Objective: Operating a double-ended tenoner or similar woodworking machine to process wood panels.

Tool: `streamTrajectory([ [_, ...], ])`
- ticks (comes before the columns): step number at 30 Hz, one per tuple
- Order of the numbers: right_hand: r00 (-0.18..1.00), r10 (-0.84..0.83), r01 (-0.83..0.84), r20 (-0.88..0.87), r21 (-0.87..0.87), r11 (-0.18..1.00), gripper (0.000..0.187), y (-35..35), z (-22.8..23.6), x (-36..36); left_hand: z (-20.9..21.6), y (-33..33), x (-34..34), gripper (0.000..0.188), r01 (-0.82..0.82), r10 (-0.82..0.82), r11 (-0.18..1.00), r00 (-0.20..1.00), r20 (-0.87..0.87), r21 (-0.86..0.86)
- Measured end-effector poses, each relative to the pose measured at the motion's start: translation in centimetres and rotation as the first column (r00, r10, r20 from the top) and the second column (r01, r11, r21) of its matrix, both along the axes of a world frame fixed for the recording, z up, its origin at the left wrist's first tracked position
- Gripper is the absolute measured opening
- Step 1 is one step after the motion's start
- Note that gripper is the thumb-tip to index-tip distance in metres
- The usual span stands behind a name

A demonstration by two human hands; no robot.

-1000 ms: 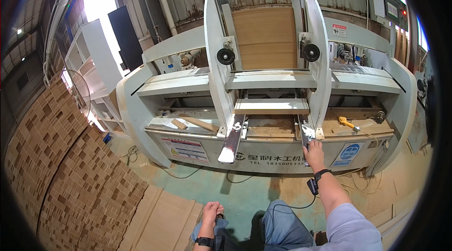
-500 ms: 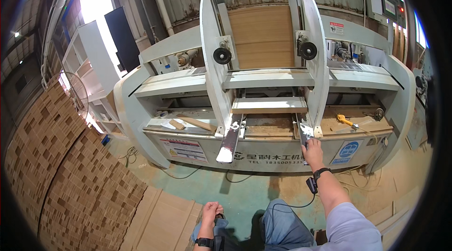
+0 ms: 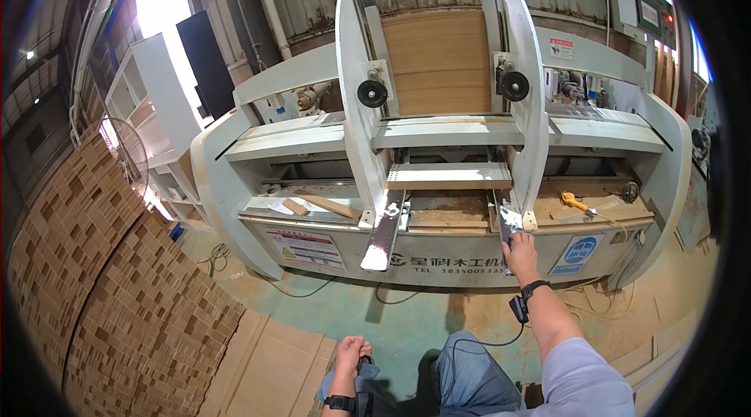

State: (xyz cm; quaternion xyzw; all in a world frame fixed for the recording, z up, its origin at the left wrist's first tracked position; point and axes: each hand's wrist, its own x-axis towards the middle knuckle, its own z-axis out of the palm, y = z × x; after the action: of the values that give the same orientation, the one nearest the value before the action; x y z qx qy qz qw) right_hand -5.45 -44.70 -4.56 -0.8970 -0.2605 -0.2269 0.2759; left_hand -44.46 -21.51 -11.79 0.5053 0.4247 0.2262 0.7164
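My right hand (image 3: 521,251) is closed over the front end of the right support arm (image 3: 511,220), a narrow metal bar with worn white paint that juts from a large white woodworking machine (image 3: 452,135). Low over my left knee, my left hand (image 3: 352,351) is loosely curled, with nothing visible in it. A matching left support arm (image 3: 383,237) sticks out on the other side, untouched. Between the machine's two upright plates lies a white-topped board (image 3: 448,173). Behind them stands a stack of wooden panels (image 3: 438,61).
Tall stacks of cut brown boards (image 3: 133,260) fill the left, beside a flat panel (image 3: 266,362) and a standing fan (image 3: 125,152). A yellow air gun (image 3: 575,200) and wood offcuts (image 3: 325,204) lie on the machine's lower shelf. Cables (image 3: 215,258) trail over the floor.
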Motion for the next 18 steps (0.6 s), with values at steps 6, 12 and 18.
streamTrajectory([
  [6,1.0,-0.005,0.005,0.0,0.001,1.0,0.029,0.0,-0.23,0.18,-0.01,-0.03,0.06,0.017,-0.002,0.002,1.0,1.0,0.004,-0.002],
  [12,1.0,-0.002,0.002,0.004,0.01,1.0,0.029,0.0,-0.15,0.07,-0.07,0.04,0.02,0.017,-0.001,0.002,1.0,1.0,0.016,-0.016],
  [18,0.999,0.004,-0.004,0.048,-0.001,1.0,0.028,-0.05,-0.54,0.28,-0.55,0.14,0.03,0.017,-0.006,0.007,0.999,0.999,0.047,-0.034],
])
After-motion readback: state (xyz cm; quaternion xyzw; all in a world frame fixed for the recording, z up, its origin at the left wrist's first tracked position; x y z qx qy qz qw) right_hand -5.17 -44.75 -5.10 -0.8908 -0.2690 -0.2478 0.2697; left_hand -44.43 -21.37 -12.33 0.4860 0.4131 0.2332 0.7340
